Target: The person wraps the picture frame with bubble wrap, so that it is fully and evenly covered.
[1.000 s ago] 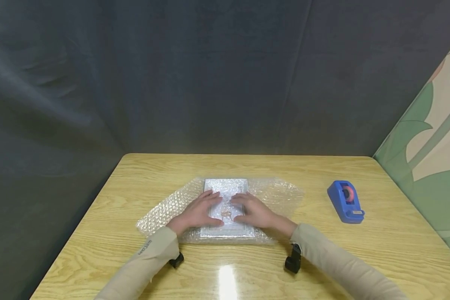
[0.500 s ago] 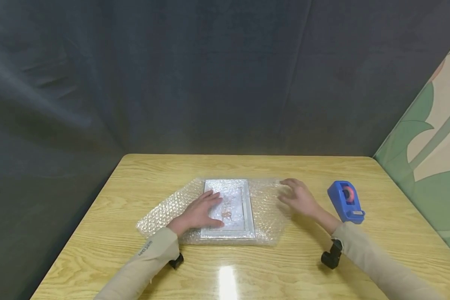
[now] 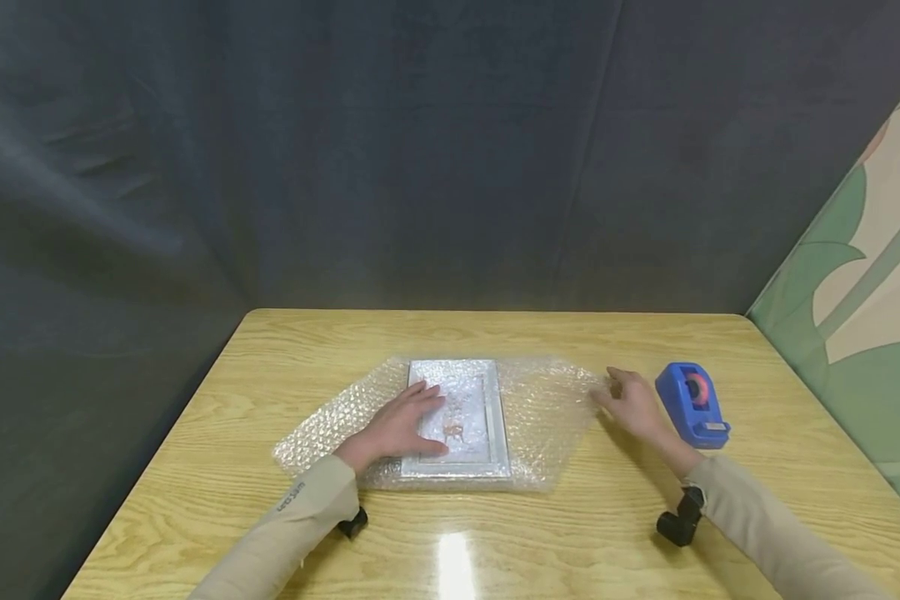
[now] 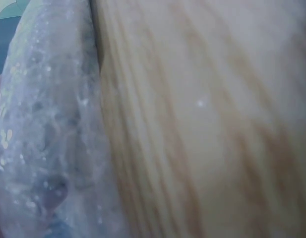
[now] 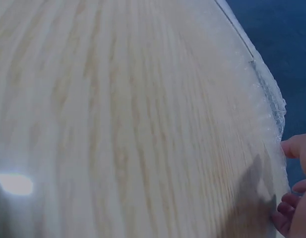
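Observation:
A picture frame (image 3: 476, 421) with a pale silvery border lies flat in the middle of the table, covered by clear bubble wrap (image 3: 540, 417) that spreads out to both sides. My left hand (image 3: 399, 423) rests on the wrapped frame, fingers spread over its left half. At the sheet's far right corner, my right hand (image 3: 633, 407) pinches the edge of the wrap with thumb and curled fingers. The right wrist view shows the thumb (image 5: 294, 147) against that edge; its exact hold is partly out of view. In the left wrist view only the wrapped side (image 4: 53, 124) appears clearly.
A blue tape dispenser (image 3: 692, 404) with a pink roll stands just right of my right hand. The wooden table (image 3: 330, 333) backs onto a dark curtain (image 3: 420, 167). A patterned panel (image 3: 862, 333) borders the right side.
My right hand has left the frame and moved right to the bubble wrap's right corner, where its fingers now close on the edge. My left hand has stayed in place.

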Demonstrator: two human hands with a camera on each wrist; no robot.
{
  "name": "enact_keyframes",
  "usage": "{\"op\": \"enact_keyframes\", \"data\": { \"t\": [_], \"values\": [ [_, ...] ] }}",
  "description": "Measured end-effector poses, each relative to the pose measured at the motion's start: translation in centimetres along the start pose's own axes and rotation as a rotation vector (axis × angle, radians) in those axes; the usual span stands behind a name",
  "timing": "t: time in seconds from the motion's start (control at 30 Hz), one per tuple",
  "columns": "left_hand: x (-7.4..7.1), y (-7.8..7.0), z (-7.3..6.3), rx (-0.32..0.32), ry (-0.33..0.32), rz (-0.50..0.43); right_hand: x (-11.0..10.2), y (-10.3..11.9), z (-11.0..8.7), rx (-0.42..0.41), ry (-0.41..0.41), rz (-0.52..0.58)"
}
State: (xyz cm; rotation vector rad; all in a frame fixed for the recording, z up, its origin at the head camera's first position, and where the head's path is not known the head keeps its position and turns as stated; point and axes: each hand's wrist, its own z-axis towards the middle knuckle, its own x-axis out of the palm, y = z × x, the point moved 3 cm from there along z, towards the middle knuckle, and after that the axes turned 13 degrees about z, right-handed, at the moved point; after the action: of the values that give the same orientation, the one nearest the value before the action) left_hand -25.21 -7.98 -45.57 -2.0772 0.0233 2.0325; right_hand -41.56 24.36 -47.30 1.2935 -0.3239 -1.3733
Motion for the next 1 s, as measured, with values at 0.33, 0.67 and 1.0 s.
{"op": "enact_keyframes", "data": {
  "t": [0.33,0.67,1.0],
  "values": [
    [-0.2,-0.2,0.0,0.009,-0.004,-0.013,0.9,1.2,0.0,0.303,-0.126,0.471],
    [-0.3,-0.3,-0.2,0.010,-0.009,-0.023,2.9,2.2,-1.9,0.484,-0.144,0.690],
    [-0.4,-0.2,-0.2,-0.007,0.009,-0.006,4.8,3.4,-3.8,0.573,-0.073,0.901]
  ]
}}
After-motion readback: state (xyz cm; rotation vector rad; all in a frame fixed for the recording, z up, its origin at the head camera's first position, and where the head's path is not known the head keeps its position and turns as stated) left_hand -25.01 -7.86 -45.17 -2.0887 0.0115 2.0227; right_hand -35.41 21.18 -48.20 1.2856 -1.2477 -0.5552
